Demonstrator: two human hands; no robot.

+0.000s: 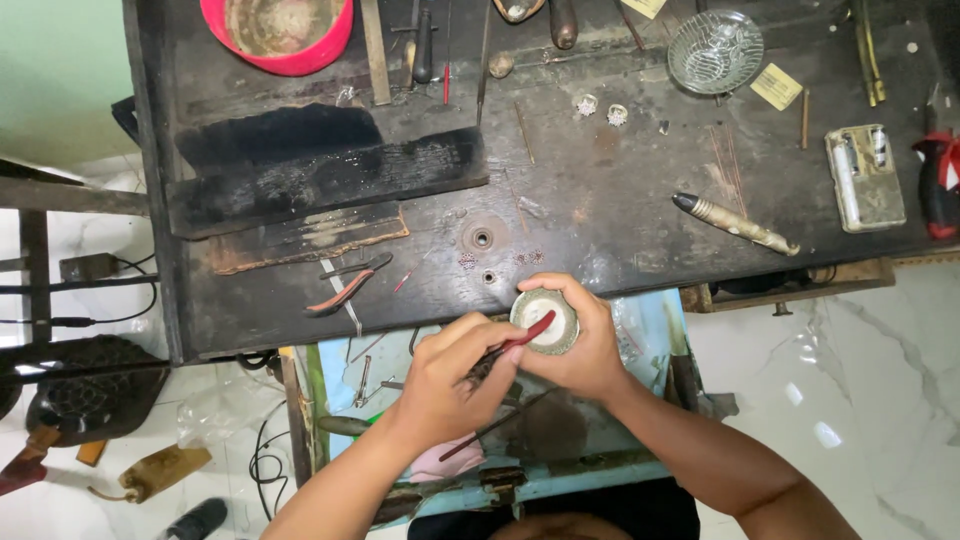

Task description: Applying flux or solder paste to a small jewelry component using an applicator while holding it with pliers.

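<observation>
Head view, left to right. Upper left: red bowl on the dark workbench, charred black blocks below it. Left-centre: red-handled pliers lying loose near the bench's front edge.

Centre, lower half: left hand curled tight around a red-handled tool, gripped pen-style, tip resting on the round disc. Right hand just beside it, fingers wrapped round the disc's rim, holding it face-up right at the bench's front edge, above an open light-blue drawer. Hands touching each other.

Centre top: two small sparkly pieces lying loose. Upper right: clear glass bowl. Right-centre: tapered metal-tipped tool lying at an angle. Far right: small rectangular case, then a red-handled tool at the frame edge.
</observation>
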